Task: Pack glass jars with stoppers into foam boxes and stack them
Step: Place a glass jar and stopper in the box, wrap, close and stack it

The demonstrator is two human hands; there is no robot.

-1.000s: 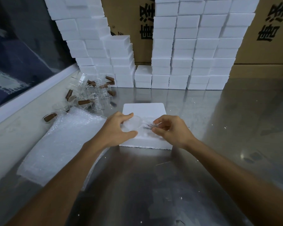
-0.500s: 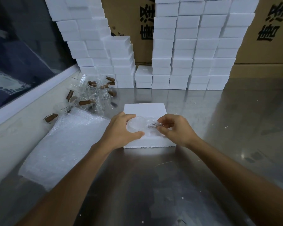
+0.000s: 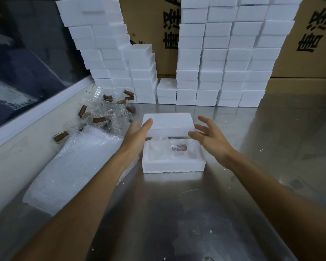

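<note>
A white foam box base (image 3: 172,163) lies on the steel table in front of me. A wrapped glass jar with a brown stopper (image 3: 174,147) lies in its hollow. Just behind the base sits the white foam lid (image 3: 167,122). My left hand (image 3: 137,133) is stretched out with straight fingers, its fingertips at the lid's left edge. My right hand (image 3: 210,137) hovers with spread fingers by the lid's right end and holds nothing.
A pile of loose glass jars with brown stoppers (image 3: 109,108) lies at the left rear. Sheets of bubble wrap (image 3: 77,166) lie to the left. Stacks of foam boxes (image 3: 224,63) stand at the back against cardboard cartons (image 3: 309,44).
Both hands have let go of the wrapped jar, which now lies in the box base. They have lifted and opened out toward the two ends of the lid behind it.
</note>
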